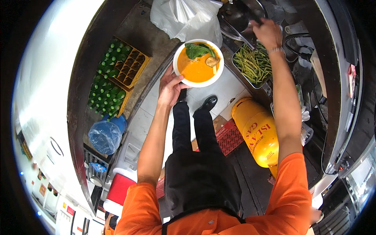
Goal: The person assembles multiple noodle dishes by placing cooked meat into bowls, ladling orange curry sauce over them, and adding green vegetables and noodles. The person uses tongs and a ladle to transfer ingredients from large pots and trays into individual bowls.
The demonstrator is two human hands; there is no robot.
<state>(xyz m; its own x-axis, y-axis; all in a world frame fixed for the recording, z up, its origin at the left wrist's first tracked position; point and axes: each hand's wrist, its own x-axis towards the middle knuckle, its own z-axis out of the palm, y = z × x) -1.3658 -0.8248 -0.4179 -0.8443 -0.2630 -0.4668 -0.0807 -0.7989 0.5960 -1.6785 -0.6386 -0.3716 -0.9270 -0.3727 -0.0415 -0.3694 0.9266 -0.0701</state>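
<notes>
My left hand (170, 87) grips the left rim of a white bowl (176, 70), thumb on top. Orange soup (194, 72) fills it, topped with a dark green leaf (196, 51), a green stalk and a browned round slice (212, 61). Over at the upper right, my right hand (268, 34), with a bracelet at the wrist, is closed on a dark-handled utensil (255, 18) above a metal pan (229, 29). Motion blurs the utensil, and its working end cannot be made out. Just below that hand lies a metal tray of green beans (252, 64).
White plastic bags (184, 17) lie on the counter beyond the bowl. Yellow crates (135, 70) with green bottles (107, 94) stand left, near a blue bag-lined bin (105, 137). A yellow gas cylinder (256, 131) and red crate (230, 138) sit on the floor. Cables (313, 94) hang right.
</notes>
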